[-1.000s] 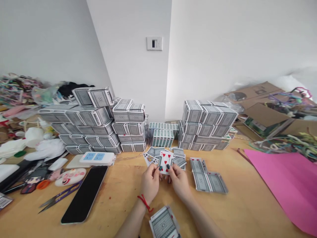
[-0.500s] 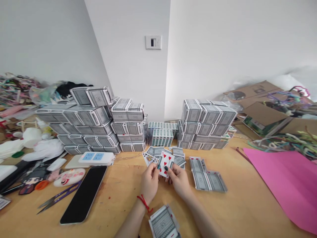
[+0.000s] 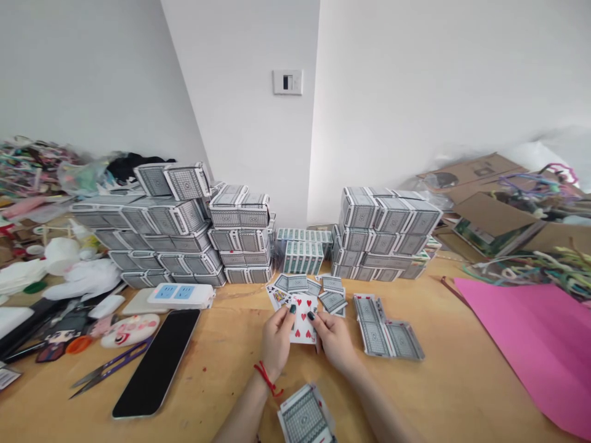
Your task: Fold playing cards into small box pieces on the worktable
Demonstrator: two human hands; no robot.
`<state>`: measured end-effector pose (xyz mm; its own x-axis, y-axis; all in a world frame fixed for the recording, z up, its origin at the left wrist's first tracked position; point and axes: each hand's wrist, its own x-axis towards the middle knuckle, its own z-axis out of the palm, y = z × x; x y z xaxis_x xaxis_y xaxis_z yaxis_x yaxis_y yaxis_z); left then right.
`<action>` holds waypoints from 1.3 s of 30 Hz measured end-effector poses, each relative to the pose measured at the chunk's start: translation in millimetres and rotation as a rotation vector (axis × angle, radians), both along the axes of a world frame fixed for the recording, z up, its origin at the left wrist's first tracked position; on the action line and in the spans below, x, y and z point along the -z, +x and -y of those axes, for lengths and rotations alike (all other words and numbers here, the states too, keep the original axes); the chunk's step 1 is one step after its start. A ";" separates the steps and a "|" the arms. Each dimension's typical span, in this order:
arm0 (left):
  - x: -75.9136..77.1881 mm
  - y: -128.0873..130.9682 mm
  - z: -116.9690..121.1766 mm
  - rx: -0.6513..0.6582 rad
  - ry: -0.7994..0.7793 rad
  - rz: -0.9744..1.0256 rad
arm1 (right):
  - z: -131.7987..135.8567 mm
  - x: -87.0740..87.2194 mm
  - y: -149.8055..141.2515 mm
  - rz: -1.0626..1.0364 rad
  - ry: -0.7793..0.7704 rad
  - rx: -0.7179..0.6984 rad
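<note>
A five of hearts playing card point(image 3: 303, 320) faces up between my two hands. My left hand point(image 3: 277, 337) pinches its left edge, thumb on the face; my right hand point(image 3: 336, 338) grips the right edge the same way. Whatever lies behind the card is mostly hidden by it. Just beyond my hands, loose cards point(image 3: 332, 300) lie spread on the table, mostly backs up, with a king point(image 3: 279, 296) showing its face. Between my forearms rests a folded-card piece point(image 3: 303, 415). To the right sits an L-shaped pair of folded-card pieces point(image 3: 390, 329).
Stacked blocks built from cards rise at the left point(image 3: 157, 237) and right point(image 3: 388, 231). Green-edged card packs point(image 3: 303, 255) stand between them. A phone point(image 3: 157, 363), thread snips point(image 3: 111, 366) and a power strip point(image 3: 181, 295) lie left; pink paper point(image 3: 526, 338) lies right.
The five of hearts has shifted slightly down and left and now stands straighter, no longer tilted. Both hands keep their grip on it. The view has moved slightly.
</note>
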<state>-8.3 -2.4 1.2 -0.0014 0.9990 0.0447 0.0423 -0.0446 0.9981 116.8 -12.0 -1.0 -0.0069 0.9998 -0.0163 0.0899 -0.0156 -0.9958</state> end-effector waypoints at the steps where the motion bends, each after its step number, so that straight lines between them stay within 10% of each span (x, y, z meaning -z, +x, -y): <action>1: 0.8 0.1 -0.1 -0.012 -0.002 -0.023 | 0.3 -1.0 0.3 -0.012 -0.015 -0.028; 39: -1.3 5.0 3.8 0.097 0.045 -0.131 | -1.3 -0.1 0.5 -0.184 -0.086 0.097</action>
<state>-3.3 -6.2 2.5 0.1042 0.9911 0.0825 0.1651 -0.0991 0.9813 117.2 -10.7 -0.9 0.0789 0.9909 -0.1091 -0.0996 -0.1011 -0.9899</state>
